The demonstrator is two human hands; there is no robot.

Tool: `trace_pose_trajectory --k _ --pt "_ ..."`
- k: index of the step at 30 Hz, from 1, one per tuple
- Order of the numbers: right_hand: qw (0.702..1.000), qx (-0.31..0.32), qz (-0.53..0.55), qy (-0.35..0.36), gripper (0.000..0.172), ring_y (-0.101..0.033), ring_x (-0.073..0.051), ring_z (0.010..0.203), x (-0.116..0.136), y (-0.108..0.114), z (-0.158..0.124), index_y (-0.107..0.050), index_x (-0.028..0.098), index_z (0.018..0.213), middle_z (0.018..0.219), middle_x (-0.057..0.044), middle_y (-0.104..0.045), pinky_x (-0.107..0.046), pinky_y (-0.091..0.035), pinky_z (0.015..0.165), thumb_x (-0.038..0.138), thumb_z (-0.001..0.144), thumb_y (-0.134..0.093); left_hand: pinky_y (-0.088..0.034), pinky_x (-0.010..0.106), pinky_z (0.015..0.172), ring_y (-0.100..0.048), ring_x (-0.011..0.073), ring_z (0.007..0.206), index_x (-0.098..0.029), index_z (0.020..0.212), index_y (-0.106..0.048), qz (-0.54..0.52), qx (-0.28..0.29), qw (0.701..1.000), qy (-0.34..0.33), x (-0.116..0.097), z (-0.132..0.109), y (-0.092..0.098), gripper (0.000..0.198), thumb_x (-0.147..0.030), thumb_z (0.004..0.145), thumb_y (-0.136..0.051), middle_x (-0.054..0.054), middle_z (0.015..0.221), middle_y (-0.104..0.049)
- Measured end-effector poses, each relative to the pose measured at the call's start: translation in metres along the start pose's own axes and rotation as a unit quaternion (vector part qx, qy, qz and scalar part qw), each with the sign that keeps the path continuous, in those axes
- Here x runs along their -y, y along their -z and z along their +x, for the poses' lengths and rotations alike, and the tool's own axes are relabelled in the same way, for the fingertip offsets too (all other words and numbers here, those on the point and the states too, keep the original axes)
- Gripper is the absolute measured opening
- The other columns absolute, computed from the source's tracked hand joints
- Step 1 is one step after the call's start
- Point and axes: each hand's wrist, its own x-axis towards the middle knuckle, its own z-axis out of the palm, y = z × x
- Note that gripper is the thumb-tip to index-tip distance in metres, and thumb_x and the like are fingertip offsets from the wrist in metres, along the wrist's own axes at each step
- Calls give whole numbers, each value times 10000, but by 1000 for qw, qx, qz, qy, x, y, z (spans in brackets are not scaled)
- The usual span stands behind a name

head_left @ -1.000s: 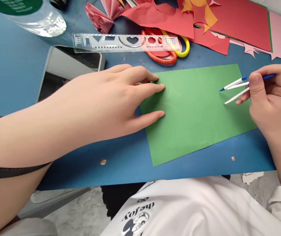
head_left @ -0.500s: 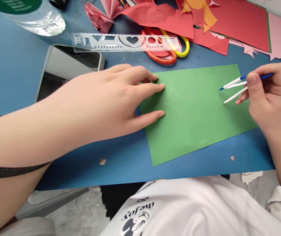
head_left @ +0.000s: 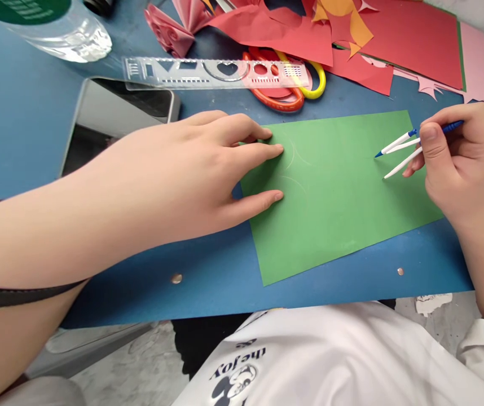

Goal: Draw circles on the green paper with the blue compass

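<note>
A sheet of green paper [head_left: 343,192] lies flat on the blue table, with faint curved lines drawn near its left end. My left hand [head_left: 208,163] rests on that end, fingers spread and tips on the paper. At the sheet's right side my right hand [head_left: 464,158] is closed on a white and blue drawing compass [head_left: 400,148]. The compass legs are slightly apart and point down-left, over the right part of the paper. Whether both tips touch the sheet I cannot tell. Part of the compass is hidden in my fingers.
Behind the paper lie a clear stencil ruler [head_left: 174,73], scissors with orange and yellow handles [head_left: 282,105], and a phone [head_left: 119,107]. Red paper [head_left: 419,45], pink scraps and a folded pink paper flower [head_left: 170,31] are at the back. A clear bottle [head_left: 68,39] stands back left.
My right hand and the compass have shifted very slightly left, and the blue-tipped leg sits a bit further left over the paper. My left hand has stayed in place.
</note>
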Motion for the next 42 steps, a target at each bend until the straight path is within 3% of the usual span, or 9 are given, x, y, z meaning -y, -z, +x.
trace_pose_trajectory --k 28,39,42 --pt "1000 15 14 9 214 -781 -32 590 -3 1 2 -834 263 1247 868 106 -745 -103 -546 492 467 1292 -788 -611 718 1397 -785 443 1555 -325 1724 -769 26 -13 999 -14 7 0 -7 932 -944 1178 -335 57 1694 -698" --pt "999 26 23 0 203 -788 -25 599 1 1 4 -810 269 1238 871 116 -738 -101 -544 498 457 1302 -770 -454 744 1521 -693 451 1666 -433 1880 -632 -5 6 1000 -12 11 -3 -10 845 -839 1176 -397 18 1780 -597" --pt "999 30 21 1 210 -786 -28 597 2 1 4 -811 271 1238 868 113 -736 -109 -544 495 466 1303 -766 -475 722 1508 -709 437 1629 -418 1870 -658 -1 -4 1000 -17 10 -3 -9 856 -864 1192 -385 20 1775 -620"
